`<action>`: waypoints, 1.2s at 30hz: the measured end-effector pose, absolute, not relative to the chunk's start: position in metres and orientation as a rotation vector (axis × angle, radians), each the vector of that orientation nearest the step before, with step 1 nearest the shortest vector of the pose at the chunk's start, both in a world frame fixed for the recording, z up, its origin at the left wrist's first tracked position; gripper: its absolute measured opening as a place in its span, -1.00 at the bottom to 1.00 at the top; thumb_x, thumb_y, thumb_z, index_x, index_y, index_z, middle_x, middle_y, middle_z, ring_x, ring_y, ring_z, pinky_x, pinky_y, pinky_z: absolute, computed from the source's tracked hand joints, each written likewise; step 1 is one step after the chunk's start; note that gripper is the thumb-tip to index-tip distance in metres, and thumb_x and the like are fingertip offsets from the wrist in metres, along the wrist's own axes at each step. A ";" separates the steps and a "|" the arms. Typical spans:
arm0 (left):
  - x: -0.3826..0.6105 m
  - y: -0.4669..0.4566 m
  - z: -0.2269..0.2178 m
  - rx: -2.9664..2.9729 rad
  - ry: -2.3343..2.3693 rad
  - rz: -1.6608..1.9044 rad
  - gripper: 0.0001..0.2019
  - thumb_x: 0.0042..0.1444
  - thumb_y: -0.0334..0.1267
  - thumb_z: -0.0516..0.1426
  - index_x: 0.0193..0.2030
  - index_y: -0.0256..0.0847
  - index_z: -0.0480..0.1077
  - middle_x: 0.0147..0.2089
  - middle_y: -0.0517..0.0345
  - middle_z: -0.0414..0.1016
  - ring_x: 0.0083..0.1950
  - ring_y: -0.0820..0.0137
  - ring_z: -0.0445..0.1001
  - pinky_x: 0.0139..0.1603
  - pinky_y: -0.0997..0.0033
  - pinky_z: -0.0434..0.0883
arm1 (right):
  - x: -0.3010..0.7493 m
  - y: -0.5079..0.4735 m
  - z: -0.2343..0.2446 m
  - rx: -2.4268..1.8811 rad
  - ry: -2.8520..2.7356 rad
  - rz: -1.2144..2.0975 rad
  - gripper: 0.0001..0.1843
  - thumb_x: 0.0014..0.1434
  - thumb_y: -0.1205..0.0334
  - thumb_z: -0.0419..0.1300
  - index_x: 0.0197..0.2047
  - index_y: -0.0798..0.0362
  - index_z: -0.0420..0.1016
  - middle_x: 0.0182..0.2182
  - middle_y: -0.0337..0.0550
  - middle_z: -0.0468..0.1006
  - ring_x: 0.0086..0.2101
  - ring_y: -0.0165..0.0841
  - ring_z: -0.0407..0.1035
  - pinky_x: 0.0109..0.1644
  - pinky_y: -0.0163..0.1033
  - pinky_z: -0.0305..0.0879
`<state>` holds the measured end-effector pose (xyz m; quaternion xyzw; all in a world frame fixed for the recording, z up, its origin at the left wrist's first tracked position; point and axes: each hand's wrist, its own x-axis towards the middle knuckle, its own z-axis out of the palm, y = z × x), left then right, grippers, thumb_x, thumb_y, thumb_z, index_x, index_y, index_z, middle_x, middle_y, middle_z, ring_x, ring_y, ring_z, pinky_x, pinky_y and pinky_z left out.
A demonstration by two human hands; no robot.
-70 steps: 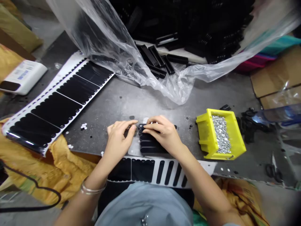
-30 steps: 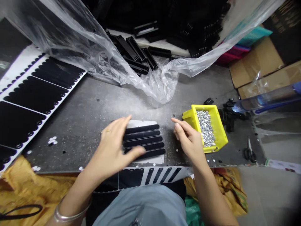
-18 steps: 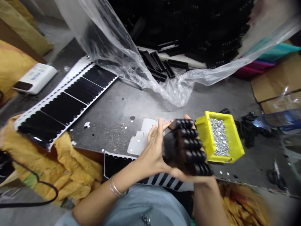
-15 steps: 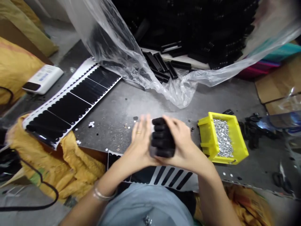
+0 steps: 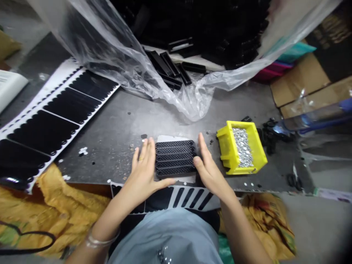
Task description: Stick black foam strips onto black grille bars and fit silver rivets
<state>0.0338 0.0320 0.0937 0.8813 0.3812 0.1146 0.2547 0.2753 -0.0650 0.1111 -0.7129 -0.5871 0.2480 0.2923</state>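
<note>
Several long black strips with a fine mesh-like pattern [image 5: 176, 157] lie side by side in a block on the table, over a white sheet [image 5: 167, 138]. Against the block's left end rests my left hand [image 5: 144, 168], fingers stretched out and thumb pointing right along the near side. On the right, my right hand [image 5: 210, 170] is open, its thumb at the block's right edge and its fingers pointing away from me. Neither hand is wrapped round anything.
A yellow bin [image 5: 260, 159] of small silvery metal parts stands to the right, with scissors [image 5: 294, 179] beyond it. Clear plastic [image 5: 192, 106] with black parts spreads across the back. Sheets of black stickers [image 5: 55, 117] lie left. Yellow sacking [image 5: 57, 198] hangs at the front edge.
The black block, earlier held upright between both hands, now lies on the table with its patterned faces up. My hands have opened and moved apart to its two ends. The view has shifted right.
</note>
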 end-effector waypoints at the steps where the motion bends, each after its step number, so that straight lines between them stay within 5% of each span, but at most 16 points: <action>1: 0.031 0.030 0.099 2.387 1.031 0.353 0.33 0.11 0.34 0.26 0.58 -0.19 -0.65 0.64 -0.39 -0.40 0.63 -0.27 -0.33 0.52 -0.44 -0.10 | 0.283 -0.077 0.117 -1.902 -1.523 0.645 -0.34 0.52 -0.03 -0.05 0.57 -0.23 -0.16 0.54 -0.11 0.01 0.49 -0.14 -0.03 0.52 0.19 0.04; 4: 0.036 0.016 0.118 2.364 0.919 0.490 0.05 0.26 0.14 0.24 0.62 -0.12 -0.35 0.64 -0.21 -0.17 0.64 -0.09 -0.15 0.55 -0.20 0.03 | 0.307 -0.124 0.138 -1.969 -1.607 0.705 -0.65 0.45 0.09 0.15 0.26 -0.16 0.42 0.13 -0.12 0.58 0.12 -0.20 0.44 0.22 0.00 0.39; 6: 0.056 -0.001 0.125 2.355 0.662 0.488 -0.22 0.34 -0.04 0.20 0.57 -0.07 -0.07 0.54 -0.08 0.19 0.55 0.09 0.15 0.49 0.00 0.16 | 0.316 -0.151 0.147 -2.019 -1.771 0.766 -0.83 0.42 0.18 0.21 0.04 -0.12 0.53 -0.14 -0.20 0.65 -0.09 -0.23 0.48 0.01 -0.07 0.39; 9: 0.098 -0.027 0.125 2.272 0.456 0.424 -0.55 0.37 -0.12 0.18 0.35 -0.11 0.31 0.17 0.02 0.60 0.19 0.16 0.50 0.28 0.04 0.29 | 0.313 -0.170 0.151 -2.007 -1.871 0.551 -0.86 0.44 0.30 0.16 -0.04 -0.10 0.54 -0.20 -0.24 0.67 -0.12 -0.26 0.46 0.00 -0.05 0.26; 11: 0.117 -0.037 0.122 2.213 0.506 0.413 -0.82 0.43 -0.18 0.12 0.05 -0.10 0.49 -0.10 0.15 0.66 -0.05 0.24 0.54 0.14 0.07 0.26 | 0.303 -0.171 0.147 -1.987 -1.837 0.230 -0.83 0.42 0.33 0.19 -0.02 -0.11 0.56 -0.07 -0.19 0.66 -0.01 -0.20 0.44 0.10 0.02 0.19; 15: 0.125 -0.040 0.124 2.122 0.626 0.488 -0.80 0.47 -0.28 0.06 -0.15 -0.12 0.50 -0.24 0.24 0.60 -0.18 0.34 0.45 0.00 0.16 0.17 | 0.279 -0.166 0.131 -1.981 -1.622 -0.160 -0.68 0.28 0.24 0.37 0.10 -0.12 0.61 0.03 -0.01 0.57 0.03 -0.09 0.39 0.12 0.07 0.23; 21: 0.122 -0.045 0.123 2.089 0.670 0.638 -0.83 0.46 -0.36 0.06 -0.14 -0.14 0.47 -0.22 0.22 0.59 -0.20 0.36 0.44 0.01 0.18 0.15 | 0.270 -0.169 0.110 -1.736 -1.303 0.240 -0.54 0.33 0.49 0.22 0.20 -0.11 0.58 -0.10 -0.08 0.57 -0.09 -0.26 0.49 0.00 -0.11 0.46; 28: 0.131 -0.050 0.120 2.086 0.672 0.728 -0.83 0.44 -0.37 0.07 -0.19 -0.18 0.46 -0.30 0.23 0.54 -0.27 0.39 0.40 -0.03 0.23 0.18 | 0.266 -0.167 0.114 -1.700 -1.363 0.141 -0.40 0.22 0.56 0.32 0.26 -0.12 0.53 -0.04 -0.05 0.58 -0.04 -0.24 0.50 0.02 -0.09 0.50; 32: 0.130 -0.043 0.110 2.234 0.732 0.810 -0.83 0.43 -0.37 0.09 -0.22 -0.20 0.45 -0.36 0.24 0.51 -0.34 0.41 0.38 -0.09 0.25 0.16 | 0.279 -0.185 0.124 -1.587 -1.433 0.298 -0.58 0.24 0.51 0.31 0.05 -0.16 0.65 -0.04 -0.09 0.56 -0.01 -0.22 0.52 0.06 -0.05 0.51; 36: 0.131 -0.045 0.096 2.456 0.766 0.942 -0.89 0.43 -0.35 0.12 -0.04 -0.21 0.49 -0.31 0.21 0.59 -0.34 0.40 0.43 -0.11 0.25 0.15 | 0.303 -0.199 0.143 -1.425 -0.917 0.586 -0.76 0.40 0.26 0.21 0.05 -0.26 0.56 -0.03 -0.18 0.46 -0.33 -0.42 0.52 -0.25 -0.19 0.52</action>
